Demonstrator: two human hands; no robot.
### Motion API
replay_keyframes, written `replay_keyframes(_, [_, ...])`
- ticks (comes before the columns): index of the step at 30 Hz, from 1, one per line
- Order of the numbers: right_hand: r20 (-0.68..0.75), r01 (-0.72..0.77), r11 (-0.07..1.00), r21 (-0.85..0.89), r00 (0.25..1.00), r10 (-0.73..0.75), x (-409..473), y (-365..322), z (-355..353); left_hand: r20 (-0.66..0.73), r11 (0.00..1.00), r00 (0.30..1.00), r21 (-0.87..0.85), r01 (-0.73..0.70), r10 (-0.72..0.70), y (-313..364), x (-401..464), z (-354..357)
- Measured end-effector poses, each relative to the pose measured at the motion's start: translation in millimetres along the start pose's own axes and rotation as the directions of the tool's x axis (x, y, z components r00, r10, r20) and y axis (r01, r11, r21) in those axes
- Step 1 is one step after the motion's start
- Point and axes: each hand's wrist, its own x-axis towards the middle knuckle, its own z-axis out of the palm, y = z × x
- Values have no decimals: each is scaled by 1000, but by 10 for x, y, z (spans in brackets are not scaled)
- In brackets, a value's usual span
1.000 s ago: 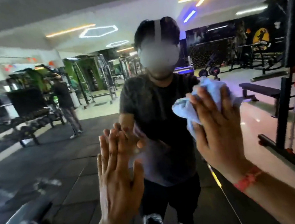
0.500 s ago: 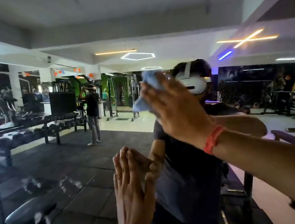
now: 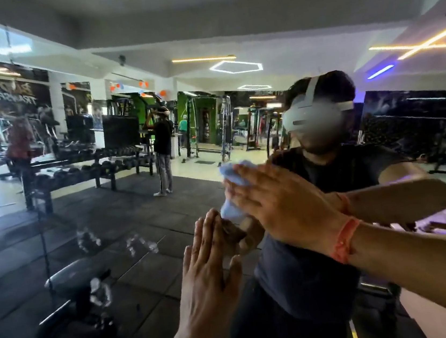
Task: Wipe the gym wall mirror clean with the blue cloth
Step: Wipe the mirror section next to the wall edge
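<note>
You are pressing the cloth against the mirror with your right hand, fingers stretched out nearly flat over the bunched fabric, so the palm is doing the holding rather than any curl of the fingers. The cloth is sitting just above your left hand, which is leaning flat on the glass with straight fingers and holding nothing.

Several things could go wrong from here, as I judge it. With the fingers lying straight, the cloth is being kept only by pressure; if you are easing off mid-stroke, it could slip down the glass or drop. Your bare left palm is resting on the mirror, so it is probably leaving a fresh print that will need wiping. The smears to the left, and the lower ones, are sitting well apart from the cloth, so a stroke kept near your chest's reflection would be missing them. The cloth is wadded, not spread, so it is covering little glass per pass and may be streaking. Your right forearm is crossing above the left hand, so a downward sweep could be bumping into it.
</note>
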Motion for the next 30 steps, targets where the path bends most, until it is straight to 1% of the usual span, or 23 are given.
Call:
replay_keyframes(1, [64, 123, 992, 38, 990, -125, -52, -142, 72, 13, 1000, 1000, 7, -1, 1, -60, -47, -20])
replay_keyframes(2, [104, 193, 979, 60, 975, -198, -21, -169, 86, 26, 1000, 1000, 12, 6, -6, -112, -88, -36])
replay_keyframes(3, [101, 204, 977, 55, 973, -209, 104, -138, 81, 36, 999, 999, 21, 26, -27, -171, -145, -44])
replay_keyframes(4, [79, 144, 989, 43, 986, -147, 296, -68, 68, 41, 998, 998, 32, 47, -49, -214, -205, -37])
replay_keyframes(5, [27, 47, 999, 15, 999, -47, 519, 20, 43, 48, 997, 996, 41, 67, -69, -242, -255, -20])
replay_keyframes(7, [-85, -138, 990, -16, 987, 136, 938, 74, 33, 45, 991, 991, 40, 126, -128, -336, -375, 6])
replay_keyframes(8, [-116, -192, 981, -5, 975, 191, 1042, -13, 84, 38, 985, 984, 24, 171, -172, -403, -442, 11])
replay_keyframes(9, [-108, -190, 982, 12, 976, 190, 1057, -163, 188, 30, 974, 973, 6, 228, -229, -477, -507, 13])
replay_keyframes(10, [-57, -132, 991, 35, 989, 134, 982, -355, 312, 30, 956, 956, -14, 293, -293, -548, -559, 17])
replay_keyframes(11, [21, -24, 998, 60, 1000, 23, 834, -586, 447, 34, 934, 934, -29, 357, -356, -629, -621, 11])
replay_keyframes(12, [92, 104, 991, 80, 990, -111, 644, -794, 546, 40, 912, 913, -47, 407, -405, -698, -670, 5])
replay_keyframes(13, [139, 213, 971, 106, 964, -226, 436, -949, 611, 54, 896, 898, -71, 439, -436, -773, -725, 17])
replay_keyframes(14, [168, 280, 950, 140, 938, -302, 241, -1028, 641, 76, 882, 886, -92, 463, -457, -834, -775, 27])
replay_keyframes(15, [193, 315, 934, 167, 919, -345, 59, -1054, 647, 102, 869, 875, -105, 483, -474, -885, -815, 40])
replay_keyframes(17, [233, 317, 934, 164, 908, -349, -170, -1033, 637, 155, 853, 854, -94, 513, -497, -1001, -864, 86])
replay_keyframes(19, [256, 289, 948, 131, 914, -314, -190, -1040, 617, 201, 848, 835, -36, 529, -513, -1087, -907, 142])
replay_keyframes(22, [241, 216, 973, 85, 943, -230, 211, -1323, 760, 229, 852, 828, 6, 524, -511, -1157, -967, 191])
replay_keyframes(25, [254, 144, 986, 89, 953, -162, 606, -1609, 923, 255, 848, 816, 33, 528, -518, -1194, -989, 170])
replay_keyframes(27, [283, 146, 985, 90, 945, -166, 546, -1540, 905, 236, 852, 828, 4, 523, -509, -1232, -975, 145])
replay_keyframes(30, [325, 207, 975, 78, 920, -221, 70, -1290, 702, 183, 814, 819, -121, 568, -544, -1339, -973, 87])
